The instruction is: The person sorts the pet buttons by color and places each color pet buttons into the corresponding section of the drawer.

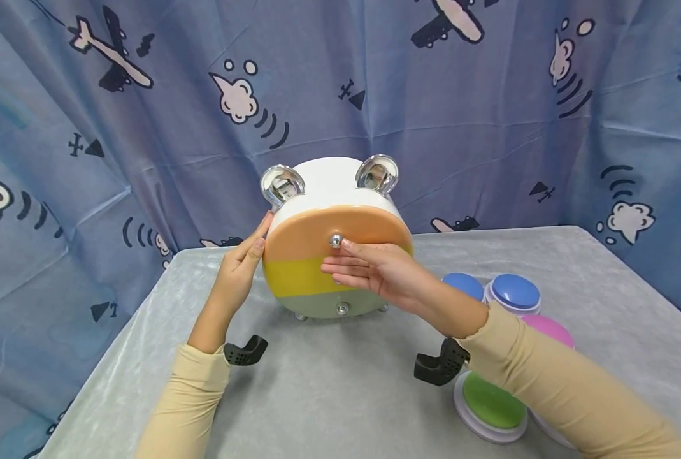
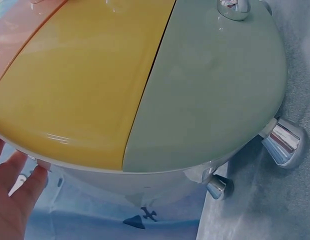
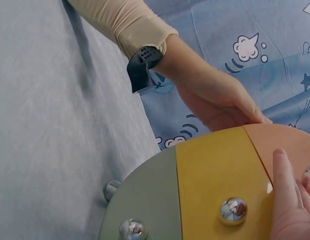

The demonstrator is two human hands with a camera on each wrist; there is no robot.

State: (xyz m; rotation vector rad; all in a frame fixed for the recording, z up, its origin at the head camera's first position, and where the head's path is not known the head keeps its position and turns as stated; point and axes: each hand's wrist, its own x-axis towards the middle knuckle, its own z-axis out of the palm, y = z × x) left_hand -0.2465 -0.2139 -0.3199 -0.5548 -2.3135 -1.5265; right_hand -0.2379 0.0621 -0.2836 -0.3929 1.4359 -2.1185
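A rounded little drawer cabinet (image 1: 294, 275) stands on the table, with orange, yellow and grey-green drawer fronts, a white body and two silver ears on top. My left hand (image 1: 238, 264) rests against its left side, fingers fairly straight along the edge. In front of the drawers is my right hand (image 1: 383, 273), palm turned sideways with straight fingers, the thumb tip at the orange drawer's silver knob (image 1: 336, 241). The right wrist view shows the yellow drawer's knob (image 3: 233, 210) uncovered beside that hand. A lower knob (image 1: 343, 308) sits on the grey-green front.
Right of the cabinet are domed discs on pale bases: two blue ones (image 1: 515, 291), a pink one (image 1: 549, 329) and a green one (image 1: 494, 400). My right forearm partly covers them. A grey cloth covers the table (image 1: 340, 395); a blue patterned curtain (image 1: 317, 76) hangs behind.
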